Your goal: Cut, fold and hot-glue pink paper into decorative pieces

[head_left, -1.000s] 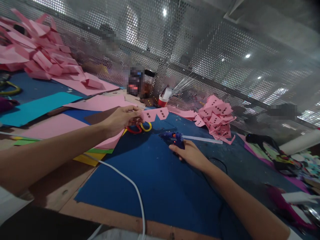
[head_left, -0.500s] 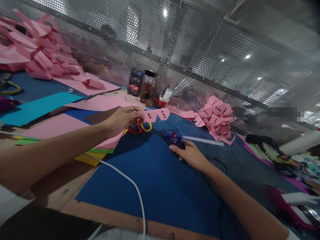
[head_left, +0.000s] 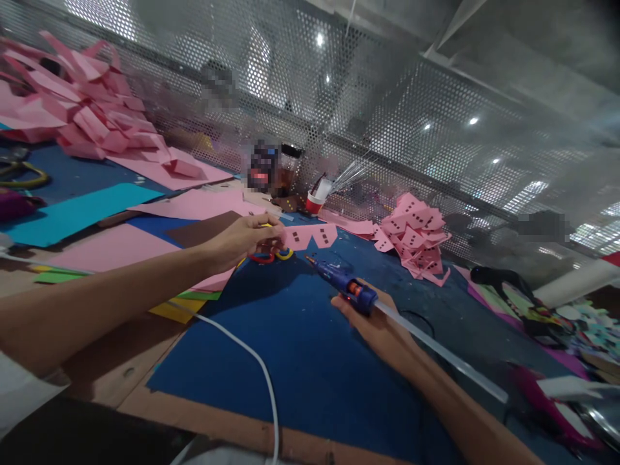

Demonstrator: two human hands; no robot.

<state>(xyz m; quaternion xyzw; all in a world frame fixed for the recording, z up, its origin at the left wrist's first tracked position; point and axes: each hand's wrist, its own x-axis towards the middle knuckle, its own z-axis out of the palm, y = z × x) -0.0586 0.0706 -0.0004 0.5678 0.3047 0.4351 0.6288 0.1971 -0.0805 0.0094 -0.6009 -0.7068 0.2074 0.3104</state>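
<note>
My left hand point(head_left: 254, 239) pinches the left end of a pink paper strip point(head_left: 310, 236) with small dark squares and a V-shaped notch in its lower edge. In my right hand point(head_left: 371, 323) is a blue hot glue gun point(head_left: 343, 281), its tip pointing up and left just below the strip, apart from it. A long clear glue stick point(head_left: 443, 345) sticks out of the gun's back. Behind my left fingers lie scissors with red and yellow handles point(head_left: 283, 254), partly hidden.
A pile of dotted pink pieces point(head_left: 414, 232) sits at the back right, and folded pink strips point(head_left: 104, 119) are heaped at the far left. Coloured sheets point(head_left: 82, 213) spread on the left. A red-and-white cup point(head_left: 314, 201) stands near the mesh wall. A white cable point(head_left: 242, 342) crosses the blue board point(head_left: 271, 387).
The glue gun has turned so its tip points up and left, with the glue stick now slanting down to the right. The pink strip has shifted slightly right and down.
</note>
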